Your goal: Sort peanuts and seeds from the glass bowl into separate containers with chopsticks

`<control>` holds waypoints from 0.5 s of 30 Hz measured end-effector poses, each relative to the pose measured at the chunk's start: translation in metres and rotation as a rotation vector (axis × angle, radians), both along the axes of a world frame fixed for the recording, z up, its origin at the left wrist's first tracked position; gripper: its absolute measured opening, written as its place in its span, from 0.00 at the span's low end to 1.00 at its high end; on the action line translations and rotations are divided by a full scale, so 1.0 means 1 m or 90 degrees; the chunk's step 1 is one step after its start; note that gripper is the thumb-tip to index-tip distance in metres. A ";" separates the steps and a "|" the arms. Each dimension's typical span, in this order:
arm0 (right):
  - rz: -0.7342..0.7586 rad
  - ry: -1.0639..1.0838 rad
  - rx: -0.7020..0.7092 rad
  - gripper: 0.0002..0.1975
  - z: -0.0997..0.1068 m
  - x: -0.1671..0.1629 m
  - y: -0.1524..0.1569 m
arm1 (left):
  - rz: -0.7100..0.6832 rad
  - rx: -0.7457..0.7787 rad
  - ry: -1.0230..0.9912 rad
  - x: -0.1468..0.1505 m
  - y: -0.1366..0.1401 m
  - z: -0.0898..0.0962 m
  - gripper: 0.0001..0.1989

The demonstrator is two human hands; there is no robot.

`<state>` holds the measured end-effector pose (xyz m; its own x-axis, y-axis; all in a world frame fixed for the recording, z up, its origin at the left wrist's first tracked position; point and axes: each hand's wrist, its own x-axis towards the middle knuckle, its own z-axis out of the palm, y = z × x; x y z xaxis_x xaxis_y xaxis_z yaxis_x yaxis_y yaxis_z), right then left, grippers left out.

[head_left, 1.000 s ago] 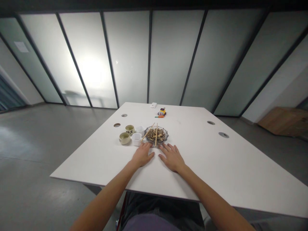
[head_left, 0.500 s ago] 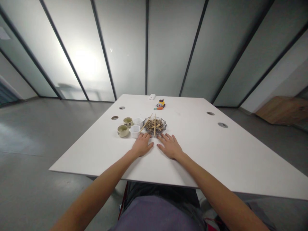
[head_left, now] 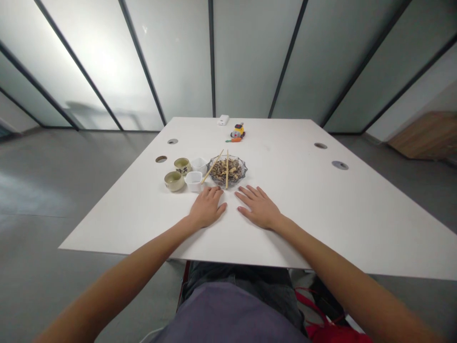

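- The left hand lies flat on the white table, fingers loose.
- The right hand lies flat too, fingers spread.
- The glass bowl sits just past both hands, two sticks across it.

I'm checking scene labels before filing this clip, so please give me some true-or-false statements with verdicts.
1. The glass bowl holds small brownish pieces. True.
2. The left hand grips a cup. False: the left hand lies on the table, holding nothing.
3. The yellow toy vehicle lies beyond the orange carrot-shaped piece. True.
4. Three white tubs stand right of the bowl. False: two white tubs stand to its left.
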<state>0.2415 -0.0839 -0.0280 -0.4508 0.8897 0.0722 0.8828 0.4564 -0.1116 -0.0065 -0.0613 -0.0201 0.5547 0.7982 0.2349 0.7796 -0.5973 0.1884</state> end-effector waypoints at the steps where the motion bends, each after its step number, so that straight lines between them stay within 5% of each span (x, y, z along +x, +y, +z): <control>1: -0.002 0.000 0.006 0.32 -0.001 0.000 -0.002 | 0.001 0.007 0.028 0.001 -0.002 0.002 0.20; 15: -0.029 0.010 0.014 0.28 -0.002 -0.005 -0.008 | -0.028 -0.016 0.054 0.000 -0.010 0.004 0.27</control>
<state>0.2361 -0.0924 -0.0297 -0.4082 0.9076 0.0983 0.9011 0.4179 -0.1161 -0.0070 -0.0714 -0.0159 0.6069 0.7775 0.1649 0.7662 -0.6275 0.1382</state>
